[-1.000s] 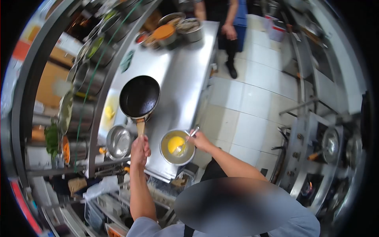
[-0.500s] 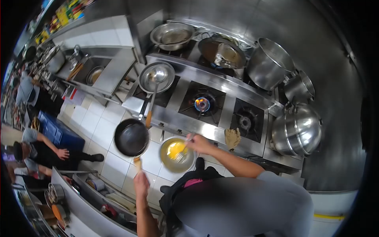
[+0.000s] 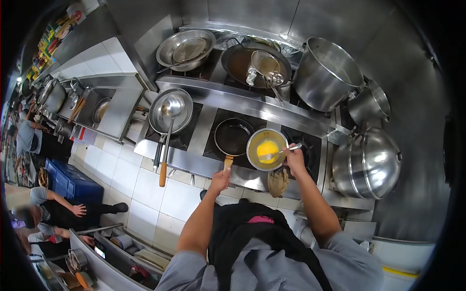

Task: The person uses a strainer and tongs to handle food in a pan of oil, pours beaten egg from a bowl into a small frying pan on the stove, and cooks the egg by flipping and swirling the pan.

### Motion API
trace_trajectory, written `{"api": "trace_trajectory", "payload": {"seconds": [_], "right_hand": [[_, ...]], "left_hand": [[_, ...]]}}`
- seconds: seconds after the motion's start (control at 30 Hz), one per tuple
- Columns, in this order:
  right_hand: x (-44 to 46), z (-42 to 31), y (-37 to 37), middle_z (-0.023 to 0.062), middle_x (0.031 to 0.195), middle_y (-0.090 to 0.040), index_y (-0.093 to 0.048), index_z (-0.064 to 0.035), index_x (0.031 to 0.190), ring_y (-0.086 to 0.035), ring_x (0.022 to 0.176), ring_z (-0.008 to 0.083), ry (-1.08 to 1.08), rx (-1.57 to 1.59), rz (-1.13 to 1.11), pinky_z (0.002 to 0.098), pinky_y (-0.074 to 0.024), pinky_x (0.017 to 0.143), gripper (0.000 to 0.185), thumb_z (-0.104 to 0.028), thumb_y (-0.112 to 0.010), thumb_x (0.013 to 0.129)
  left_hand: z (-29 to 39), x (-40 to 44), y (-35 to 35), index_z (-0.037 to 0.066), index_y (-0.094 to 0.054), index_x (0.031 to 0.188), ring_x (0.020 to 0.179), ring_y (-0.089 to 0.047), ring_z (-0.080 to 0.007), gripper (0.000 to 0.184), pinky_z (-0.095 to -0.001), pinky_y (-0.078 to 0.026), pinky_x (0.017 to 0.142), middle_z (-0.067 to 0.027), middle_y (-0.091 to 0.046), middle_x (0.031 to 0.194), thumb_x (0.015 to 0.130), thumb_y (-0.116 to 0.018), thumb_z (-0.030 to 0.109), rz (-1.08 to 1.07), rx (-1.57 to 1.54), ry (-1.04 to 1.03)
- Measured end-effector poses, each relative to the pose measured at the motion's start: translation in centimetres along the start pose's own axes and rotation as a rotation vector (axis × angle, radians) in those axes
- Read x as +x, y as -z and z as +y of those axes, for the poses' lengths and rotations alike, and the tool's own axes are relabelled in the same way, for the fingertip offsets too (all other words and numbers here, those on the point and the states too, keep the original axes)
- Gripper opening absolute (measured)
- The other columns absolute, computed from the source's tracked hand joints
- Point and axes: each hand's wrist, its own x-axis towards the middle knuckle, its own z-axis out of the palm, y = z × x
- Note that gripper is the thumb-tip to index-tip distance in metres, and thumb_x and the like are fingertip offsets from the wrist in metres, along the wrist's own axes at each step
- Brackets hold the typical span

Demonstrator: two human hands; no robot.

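My left hand (image 3: 221,180) is closed round the wooden handle of a dark frying pan (image 3: 233,137), which is over the middle front burner. In my right hand (image 3: 294,159) are a metal bowl (image 3: 252,157) and a fork (image 3: 286,151). Yellow beaten egg (image 3: 267,151) lies in the bowl, with the fork's tines in it. The bowl is just right of the pan, above the stove's front. A tan cloth (image 3: 278,183) hangs at the stove edge below the bowl.
A wok (image 3: 160,128) with a ladle (image 3: 163,173) sits on the left burner. Behind are a metal basin (image 3: 170,59), a wide pan of brown liquid (image 3: 235,65) and a tall pot (image 3: 320,82). A domed steamer (image 3: 366,162) stands right. People are at the left, near a blue bin (image 3: 75,184).
I have turned from the steel counter to the stove. The pan has moved over the middle burner, and the bowl has come over the stove beside it. Both hands keep their holds.
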Motion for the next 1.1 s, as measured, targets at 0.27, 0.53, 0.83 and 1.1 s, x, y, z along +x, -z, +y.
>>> {"api": "trace_trajectory", "payload": {"seconds": [0.27, 0.53, 0.83, 1.1], "right_hand": [[5.5, 0.6, -5.2, 0.0011, 0.078, -0.055, -0.047, -0.0099, 0.085, -0.057, 0.069, 0.0138, 0.047, -0.04, 0.146, 0.0349, -0.0523, 0.054, 0.014, -0.016, -0.06, 0.088], [8.2, -1.0, -9.0, 0.0111, 0.076, -0.062, -0.059, -0.0016, 0.094, -0.061, 0.068, 0.0165, 0.391, -0.496, 0.281, 0.0325, -0.0483, 0.063, 0.015, -0.011, -0.064, 0.083], [8.3, -4.4, -11.4, 0.0167, 0.084, -0.064, -0.058, 0.0013, 0.097, -0.065, 0.076, 0.027, 0.497, -0.633, 0.231, 0.0354, -0.0488, 0.069, 0.019, -0.006, -0.062, 0.08], [8.6, -4.6, -12.4, 0.017, 0.093, -0.062, -0.055, 0.0012, 0.1, -0.063, 0.079, 0.0306, 0.556, -0.667, 0.242, 0.0384, -0.0485, 0.073, 0.023, -0.005, -0.063, 0.079]], "left_hand": [[-0.7, 4.1, 1.9, 0.006, -0.053, 0.073, 0.043, -0.045, -0.01, 0.05, -0.026, -0.04, 0.041, -0.0005, -0.046, 0.054, 0.09, -0.05, 0.054, -0.107, 0.09, 0.008], [-0.8, 5.0, 2.9, 0.003, -0.056, 0.078, 0.045, -0.047, -0.0111, 0.053, -0.0267, -0.042, 0.041, -0.0009, -0.048, 0.057, 0.09, -0.05, 0.054, -0.127, 0.132, 0.019], [0.0, 3.8, 2.8, -0.003, -0.059, 0.079, 0.045, -0.057, -0.0183, 0.057, -0.0324, -0.047, 0.045, -0.0098, -0.053, 0.054, 0.09, -0.051, 0.053, -0.036, 0.234, -0.113], [-0.6, 4.8, 2.9, -0.003, -0.061, 0.082, 0.047, -0.059, -0.02, 0.055, -0.033, -0.05, 0.046, -0.0114, -0.055, 0.058, 0.09, -0.052, 0.051, -0.017, 0.272, -0.095]]}}
